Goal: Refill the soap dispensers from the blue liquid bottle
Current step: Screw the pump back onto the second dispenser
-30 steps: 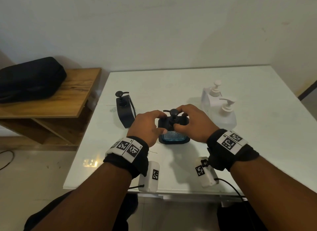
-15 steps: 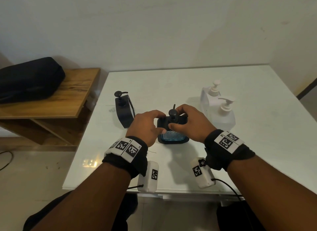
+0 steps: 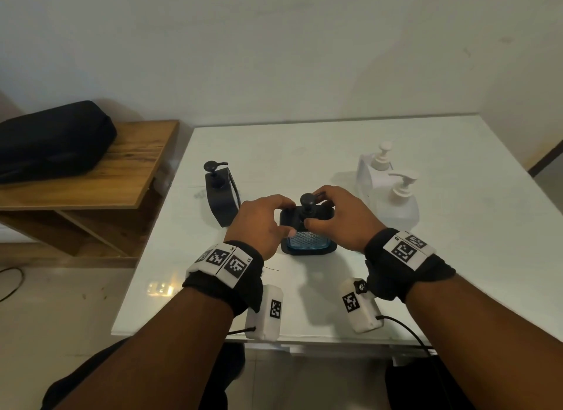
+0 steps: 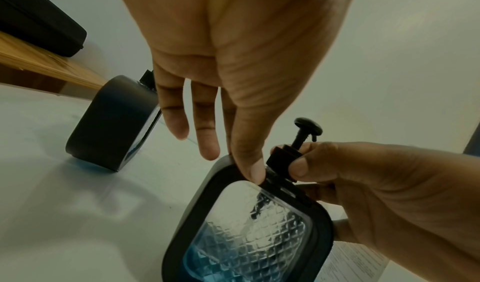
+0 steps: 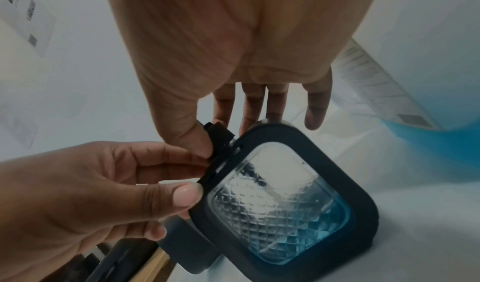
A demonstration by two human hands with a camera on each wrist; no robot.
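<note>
Dispenser (image 3: 307, 226) upright on worktop (image 3: 457, 226), little blue liquid inside; left hand (image 3: 259, 223) grips its top edge, right hand (image 3: 341, 217) pinches pump collar (image 4: 281, 159)

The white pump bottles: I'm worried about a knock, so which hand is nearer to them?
Right. The right hand pinches the black dispenser's pump collar just beside the white pump bottles; the left hand steadies the dispenser's far side.

Plain room: white table (image 3: 457, 226), wooden shelf (image 3: 91, 181), tiled floor.
</note>
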